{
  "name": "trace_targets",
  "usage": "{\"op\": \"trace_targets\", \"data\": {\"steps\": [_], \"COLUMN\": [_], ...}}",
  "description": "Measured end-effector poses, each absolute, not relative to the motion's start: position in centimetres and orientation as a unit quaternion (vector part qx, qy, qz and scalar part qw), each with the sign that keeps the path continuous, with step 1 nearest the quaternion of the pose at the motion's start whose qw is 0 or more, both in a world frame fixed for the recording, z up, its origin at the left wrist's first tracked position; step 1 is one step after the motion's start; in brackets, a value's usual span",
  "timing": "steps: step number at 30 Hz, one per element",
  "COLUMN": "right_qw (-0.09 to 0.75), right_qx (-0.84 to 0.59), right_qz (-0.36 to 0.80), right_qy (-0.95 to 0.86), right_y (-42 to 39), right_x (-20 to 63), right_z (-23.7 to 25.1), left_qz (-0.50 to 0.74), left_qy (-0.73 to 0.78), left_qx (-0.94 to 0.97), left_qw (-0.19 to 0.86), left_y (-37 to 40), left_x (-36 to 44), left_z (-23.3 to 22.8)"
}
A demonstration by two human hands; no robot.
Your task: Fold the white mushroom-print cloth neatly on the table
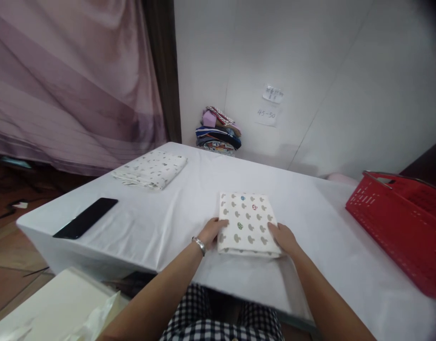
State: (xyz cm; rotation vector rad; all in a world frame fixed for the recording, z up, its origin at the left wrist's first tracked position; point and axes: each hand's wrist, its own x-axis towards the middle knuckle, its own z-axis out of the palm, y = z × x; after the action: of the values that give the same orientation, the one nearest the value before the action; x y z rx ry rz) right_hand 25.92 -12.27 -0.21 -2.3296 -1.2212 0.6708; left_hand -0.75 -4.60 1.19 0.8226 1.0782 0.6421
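A folded white cloth (248, 225) printed with grey-beige mushrooms, a few of them blue, red and green, lies on the white-covered table (204, 182) in front of me. My left hand (213, 229) grips its left edge, thumb on top and the other fingers hidden at the side. On the opposite edge my right hand (284, 237) holds it the same way, thumb over the print. A silver bracelet (199, 245) circles my left wrist. Farther left rests a second folded white cloth (152, 169) with small dark prints, apart from both hands.
A black phone (86, 218) lies near the table's left edge. On the right stands a red plastic basket (399, 222). Behind the far edge, a pile of folded fabrics (218, 132) leans by the wall. A pale box (58, 303) sits low at left, below a pink curtain (72, 80).
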Motion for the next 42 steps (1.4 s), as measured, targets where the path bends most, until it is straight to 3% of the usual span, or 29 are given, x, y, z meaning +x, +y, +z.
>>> {"op": "trace_targets", "data": {"steps": [7, 13, 17, 22, 27, 37, 42], "right_qw": [0.296, 0.433, 0.511, 0.607, 0.612, 0.675, 0.654], "right_qx": [-0.826, -0.735, -0.655, -0.586, -0.587, -0.538, -0.552], "right_qz": [0.280, 0.430, 0.501, 0.479, 0.481, 0.459, 0.453], "right_qy": [-0.390, -0.297, -0.241, -0.241, -0.222, -0.210, -0.249], "right_y": [-12.6, -13.1, -13.4, -12.1, -11.1, -10.6, -11.0], "right_x": [24.4, 23.9, 22.8, 20.2, 19.0, 20.6, 20.8], "right_z": [1.1, 1.0, 0.3, -0.4, -0.6, -1.9, -2.1], "left_qz": [0.306, 0.315, 0.296, 0.284, 0.243, 0.259, 0.291], "left_qy": [0.508, 0.503, 0.545, 0.560, 0.580, 0.598, 0.604], "left_qx": [0.398, 0.414, 0.515, 0.624, 0.623, 0.611, 0.626], "left_qw": [0.700, 0.690, 0.592, 0.465, 0.466, 0.450, 0.398], "left_y": [-3.9, -3.7, -2.0, 3.1, 5.5, 1.5, 1.4], "left_x": [-0.4, -1.0, -1.8, -2.9, -3.8, -4.7, -4.4], "left_z": [0.0, -0.4, 0.2, 1.2, 1.5, 0.0, -0.3]}}
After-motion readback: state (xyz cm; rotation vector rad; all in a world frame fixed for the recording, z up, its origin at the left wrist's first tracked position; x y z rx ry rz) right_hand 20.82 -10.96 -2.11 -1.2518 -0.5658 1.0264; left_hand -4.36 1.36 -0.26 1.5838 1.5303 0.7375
